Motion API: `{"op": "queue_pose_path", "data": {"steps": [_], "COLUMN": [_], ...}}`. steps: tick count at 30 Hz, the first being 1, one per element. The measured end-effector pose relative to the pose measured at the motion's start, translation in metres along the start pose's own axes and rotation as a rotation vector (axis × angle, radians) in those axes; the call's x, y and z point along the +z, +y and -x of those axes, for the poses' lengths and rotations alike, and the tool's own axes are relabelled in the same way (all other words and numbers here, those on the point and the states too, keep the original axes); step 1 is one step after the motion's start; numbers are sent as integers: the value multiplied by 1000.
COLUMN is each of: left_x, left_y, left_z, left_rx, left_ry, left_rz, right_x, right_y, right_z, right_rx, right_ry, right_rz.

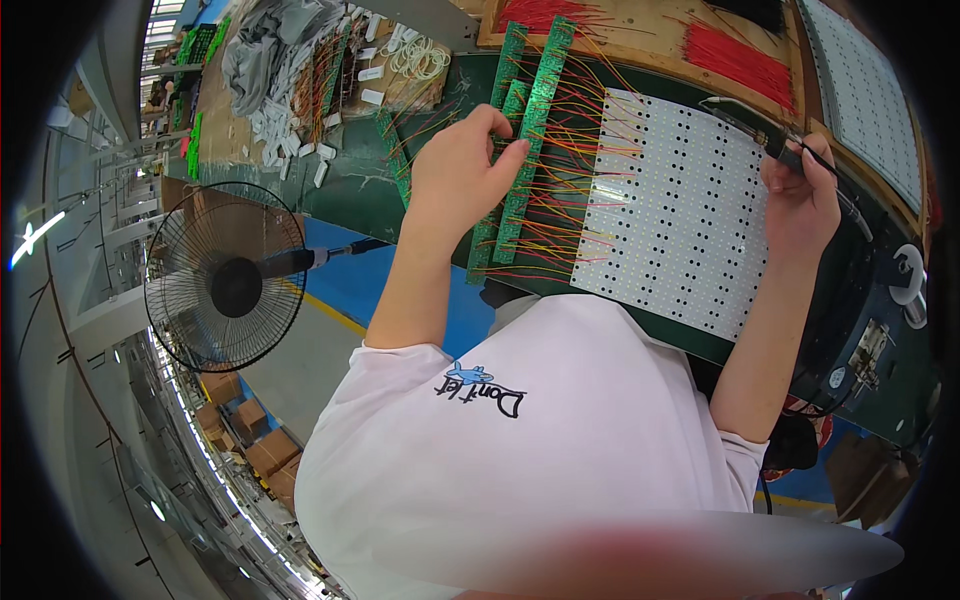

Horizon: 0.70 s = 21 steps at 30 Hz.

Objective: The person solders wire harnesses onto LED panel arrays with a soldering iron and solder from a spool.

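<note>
My left hand (465, 170) pinches the edge of a long green circuit strip (533, 120), one of several lying side by side on the dark green bench. Thin red and yellow wires (575, 165) run from the strips to a white panel (675, 215) dotted with rows of small black and pale spots. At the panel's far right edge, my right hand (800, 200) grips a soldering iron (762, 132) by its black handle. The iron's tip points left over the panel's top corner.
A black standing fan (225, 275) is at the left, below bench level. A wooden tray with bundles of red wires (740, 50) lies behind the panel, and another white panel (865, 95) at the right. Grey cloth and loose white parts (275, 70) cover the far left bench. Cardboard boxes (255, 430) sit on the floor.
</note>
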<state>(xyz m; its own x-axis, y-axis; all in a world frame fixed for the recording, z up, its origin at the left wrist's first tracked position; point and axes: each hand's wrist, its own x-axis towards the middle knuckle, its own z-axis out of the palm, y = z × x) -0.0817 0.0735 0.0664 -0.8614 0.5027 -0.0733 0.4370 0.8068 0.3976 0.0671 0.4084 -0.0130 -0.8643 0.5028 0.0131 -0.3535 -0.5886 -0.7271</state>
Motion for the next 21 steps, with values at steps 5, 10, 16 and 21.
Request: {"op": "queue_pose_path", "data": {"steps": [5,10,16,21], "left_x": [2,15,30,36], "left_y": [6,18,26,29], "left_z": [-15,-30,-42,-46], "left_rx": [421,690,787,785], "left_ry": [67,42,8,-28], "left_rz": [-24,-233,-163,-38], "right_x": [-5,2,-6,2], "right_y": [0,-1,-1,-1], "right_z": [-1,1,0,2], "right_rx": [-19,-41,-57,-68], "right_ry": [-33,31,21,71], "right_rz": [-33,-31,24,41]}}
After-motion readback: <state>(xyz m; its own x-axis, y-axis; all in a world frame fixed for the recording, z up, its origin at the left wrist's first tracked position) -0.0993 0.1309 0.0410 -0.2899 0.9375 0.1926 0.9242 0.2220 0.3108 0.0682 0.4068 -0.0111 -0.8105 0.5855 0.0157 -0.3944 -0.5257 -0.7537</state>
